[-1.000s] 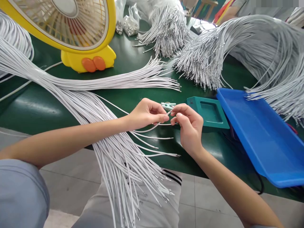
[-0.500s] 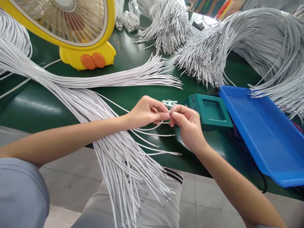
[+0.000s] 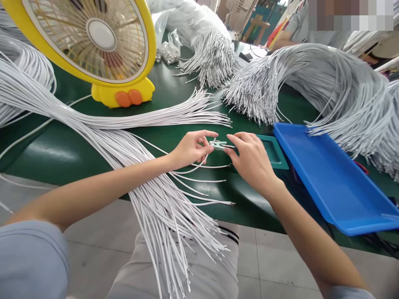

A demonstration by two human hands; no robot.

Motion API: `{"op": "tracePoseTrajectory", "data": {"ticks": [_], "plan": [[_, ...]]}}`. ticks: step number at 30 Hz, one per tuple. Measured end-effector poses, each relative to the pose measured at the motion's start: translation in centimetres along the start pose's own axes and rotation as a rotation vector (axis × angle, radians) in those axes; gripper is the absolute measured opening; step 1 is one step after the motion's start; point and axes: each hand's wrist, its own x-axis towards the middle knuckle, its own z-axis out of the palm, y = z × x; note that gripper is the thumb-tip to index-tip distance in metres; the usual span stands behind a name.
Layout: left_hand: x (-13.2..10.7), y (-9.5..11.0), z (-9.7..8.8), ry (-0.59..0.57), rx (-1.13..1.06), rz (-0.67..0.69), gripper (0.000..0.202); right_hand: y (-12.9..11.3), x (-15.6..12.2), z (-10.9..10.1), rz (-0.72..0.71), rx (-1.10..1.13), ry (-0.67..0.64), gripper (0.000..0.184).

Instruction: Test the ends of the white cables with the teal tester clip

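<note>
1. Wire (image 3: 204, 160) – one white strand – is pinched in the left hand (image 3: 189, 150), between thumb and bent fingers, forefinger stretched out. Its end points up at the clip.
2. Right hand (image 3: 255, 164): thumb and forefinger sit either side of a dark bar at the right end of the pale green clip (image 3: 218, 144); whether they grip it, I can't make out.
3. Clip lies between the two hands, over the dark green tabletop (image 3: 71, 162).
4. Bundle of white wires (image 3: 156, 199) runs under the left forearm and hangs over the table edge onto the lap; a few loose ends spread below the hands.
5. Second bundle (image 3: 156, 119) lies flat on the table, beyond the left hand.
6. Green block (image 3: 271, 150) is just behind the right hand, partly hidden; blue tray (image 3: 336, 182) to its right, tilted in view.
7. Back of table: yellow fan (image 3: 101, 95) at left, clear bag (image 3: 171, 50) of small parts, big arched wire heap (image 3: 255, 91) at right.
</note>
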Motion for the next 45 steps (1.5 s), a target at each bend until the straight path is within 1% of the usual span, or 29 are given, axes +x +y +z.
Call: {"op": "tracePoseTrajectory", "data": {"ticks": [2,5,9,13,17,24,26,27,30,31,32,34,36,38,40,41,43,45], "plan": [[0.1,-0.2,0.0,-0.012,0.004,-0.009,0.036,0.3,0.4,0.3,-0.035,-0.057,-0.101,0.023],[0.3,-0.5,-0.1,-0.032,0.003,-0.039,0.034,0.5,0.8,0.5,-0.062,-0.125,-0.155,0.02],[0.4,-0.8,-0.1,-0.041,-0.003,-0.068,0.033,0.7,1.6,0.4,-0.08,-0.123,-0.226,0.02],[0.4,-0.9,-0.2,-0.005,0.015,-0.089,0.029,0.9,2.3,0.5,-0.115,-0.092,-0.224,0.017],[0.5,-0.7,-0.2,0.038,0.009,-0.162,0.026,0.6,2.6,0.4,-0.126,-0.111,-0.233,0.016],[0.5,-0.1,-0.3,0.078,-0.041,-0.213,0.028,0.3,2.8,0.3,-0.115,-0.172,-0.286,0.018],[0.4,0.0,-0.4,0.081,-0.085,-0.223,0.029,0.5,2.6,0.5,-0.12,-0.156,-0.256,0.017],[0.4,0.1,-0.5,0.076,-0.112,-0.229,0.03,0.6,2.4,0.5,-0.136,-0.13,-0.224,0.019],[0.4,0.1,-0.6,0.048,-0.183,-0.251,0.032,0.6,2.1,0.5,-0.236,-0.03,-0.074,0.038],[0.4,0.1,-0.6,0.042,-0.197,-0.257,0.033,0.5,2.0,0.5,-0.278,-0.008,-0.02,0.04],[0.4,0.1,-0.7,0.036,-0.207,-0.259,0.033,0.4,2.1,0.4,-0.324,0.002,0.022,0.038],[0.3,0.0,-0.7,0.018,-0.225,-0.254,0.033,0.1,2.3,0.4,-0.408,-0.006,0.071,0.029],[0.3,0.0,-0.7,-0.004,-0.241,-0.246,0.031,-0.1,2.5,0.4,-0.473,-0.022,0.08,0.022],[0.4,-0.1,-0.7,-0.015,-0.257,-0.243,0.03,-0.2,2.6,0.4,-0.496,-0.032,0.061,0.023],[0.4,0.0,-0.7,-0.019,-0.272,-0.237,0.029,-0.3,2.6,0.4,-0.467,-0.022,0.032,0.026],[0.4,0.0,-0.7,-0.025,-0.278,-0.229,0.029,-0.5,2.5,0.4,-0.431,-0.009,0.023,0.027],[0.4,0.0,-0.6,-0.045,-0.273,-0.216,0.03,-1.0,2.3,0.3,-0.319,0.049,0.022,0.026],[0.2,0.0,-0.4,-0.054,-0.214,-0.172,0.029,-1.6,2.2,0.2,-0.177,0.173,0.028,0.023]]}}
